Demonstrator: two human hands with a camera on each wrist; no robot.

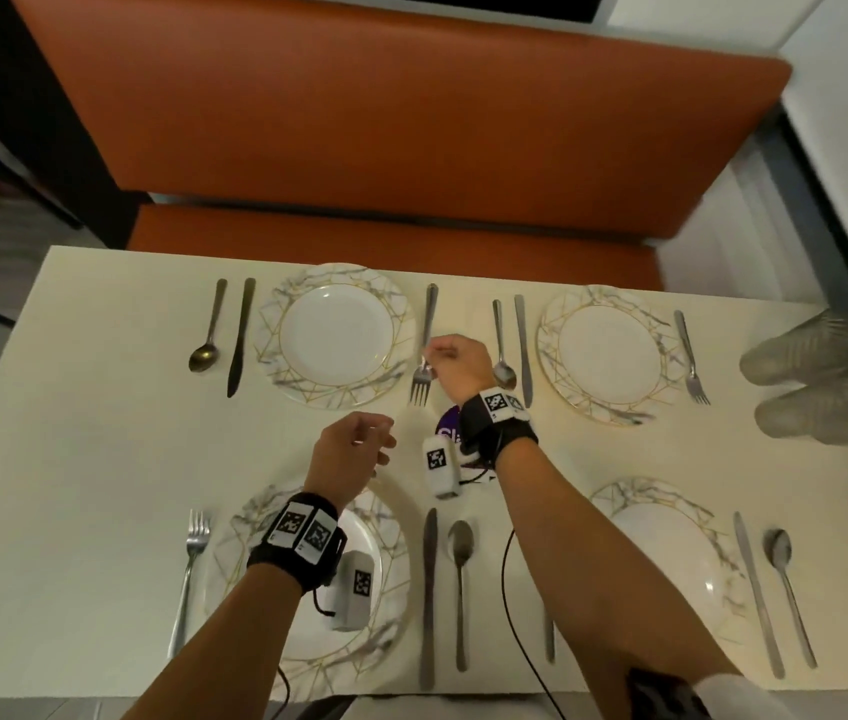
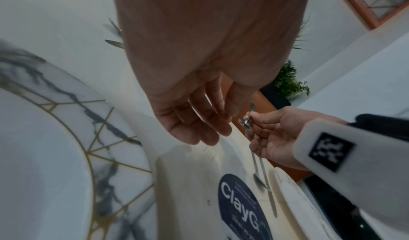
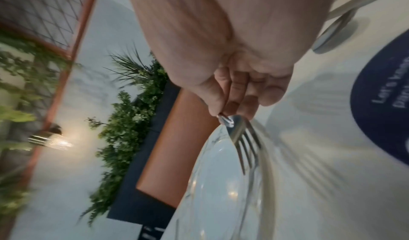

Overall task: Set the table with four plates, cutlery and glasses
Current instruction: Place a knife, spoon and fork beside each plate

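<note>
The silver metal fork (image 1: pixel 423 350) is pinched near its neck by the right hand (image 1: pixel 455 363), thumb and fingertips curled on the shaft, tines pointing toward the person and the handle lying just beside the right rim of the far-left white marble-patterned plate with gold lines (image 1: pixel 334 332). To finish this well, the fork probably wants lowering flat, parallel to the neighbouring cutlery and clear of the plate rim, then a gentle release so it does not skid. The left hand (image 1: pixel 354 449) hovers nearby over the cream worktop (image 1: pixel 100 433), fingers loosely curled and holding nothing. Four plates lie on the worktop with knives, spoons and forks beside them, and ribbed clear glasses (image 1: pixel 827 376) lie on their sides at the right edge, seemingly not yet placed. A dark round sticker (image 2: pixel 241 207) marks the worktop's middle. Beyond stands an orange padded bench (image 1: pixel 385 122), and the wrist views show green plants (image 3: pixel 130 107) against a pale wall.
</note>
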